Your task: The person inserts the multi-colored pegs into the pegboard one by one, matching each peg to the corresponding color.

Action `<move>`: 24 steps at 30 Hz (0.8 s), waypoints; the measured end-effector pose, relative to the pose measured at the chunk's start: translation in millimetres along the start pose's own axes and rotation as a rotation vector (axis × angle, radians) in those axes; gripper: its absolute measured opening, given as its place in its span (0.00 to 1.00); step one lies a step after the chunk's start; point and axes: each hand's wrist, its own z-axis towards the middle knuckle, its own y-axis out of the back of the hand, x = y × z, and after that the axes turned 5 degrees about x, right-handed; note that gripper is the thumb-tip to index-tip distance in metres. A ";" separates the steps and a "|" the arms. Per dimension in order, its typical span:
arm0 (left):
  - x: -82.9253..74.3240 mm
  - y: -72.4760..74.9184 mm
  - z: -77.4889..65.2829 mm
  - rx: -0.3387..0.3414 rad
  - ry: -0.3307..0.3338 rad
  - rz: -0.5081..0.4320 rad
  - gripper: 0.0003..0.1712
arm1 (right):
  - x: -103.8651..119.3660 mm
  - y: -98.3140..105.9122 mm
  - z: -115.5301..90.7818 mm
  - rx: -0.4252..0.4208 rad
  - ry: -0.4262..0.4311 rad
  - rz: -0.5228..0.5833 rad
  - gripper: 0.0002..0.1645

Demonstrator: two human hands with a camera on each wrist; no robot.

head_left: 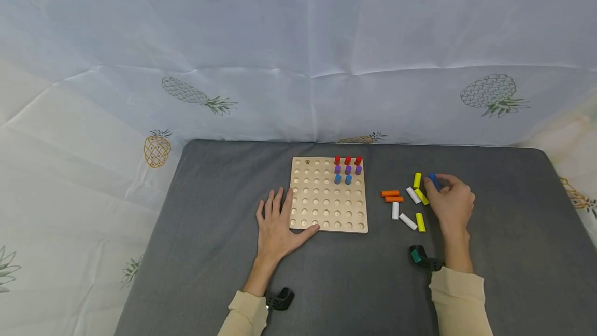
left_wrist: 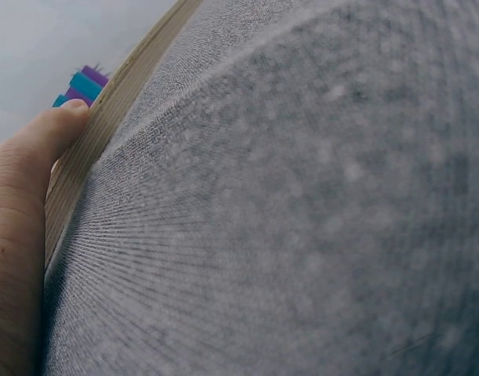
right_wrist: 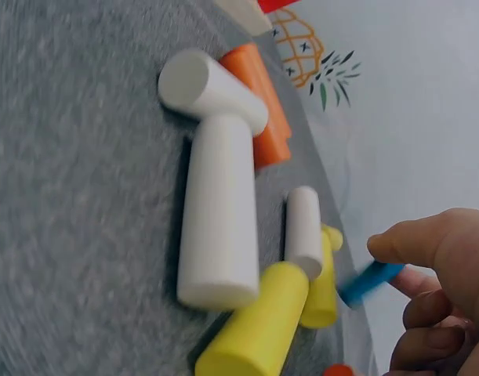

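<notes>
My right hand [head_left: 450, 204] pinches a blue peg [head_left: 434, 181] between thumb and fingers, just right of the loose pegs. In the right wrist view the blue peg [right_wrist: 371, 282] slants from the fingertips, slightly blurred. My left hand [head_left: 277, 232] lies with spread, straight fingers along the left edge of a wooden pegboard [head_left: 321, 196]; its thumb [left_wrist: 67, 117] touches the front edge. On the board's far right side stand red pegs [head_left: 347, 160] in the back row, purple pegs [head_left: 347, 170] before them, and two blue pegs [head_left: 348, 179] in the third row.
Between board and right hand lie two orange pegs [head_left: 392, 193], white pegs [head_left: 408, 221] and yellow pegs [head_left: 421, 222] on the grey cloth [head_left: 224, 211]. Behind the table hangs a pale pineapple-print curtain [head_left: 280, 102]. A black band with a camera [head_left: 280, 299] sits on each wrist.
</notes>
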 end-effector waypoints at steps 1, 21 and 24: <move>-0.1 0.1 -0.1 0.000 0.000 -0.002 0.66 | 1.5 0.1 -0.9 0.000 0.013 0.007 0.25; 0.0 0.9 -0.2 0.010 0.004 0.015 0.67 | 27.4 -7.4 -12.2 0.060 0.176 0.057 0.19; 0.1 1.0 -0.2 0.013 0.006 0.013 0.67 | 30.5 -11.5 -14.0 0.084 0.219 0.075 0.17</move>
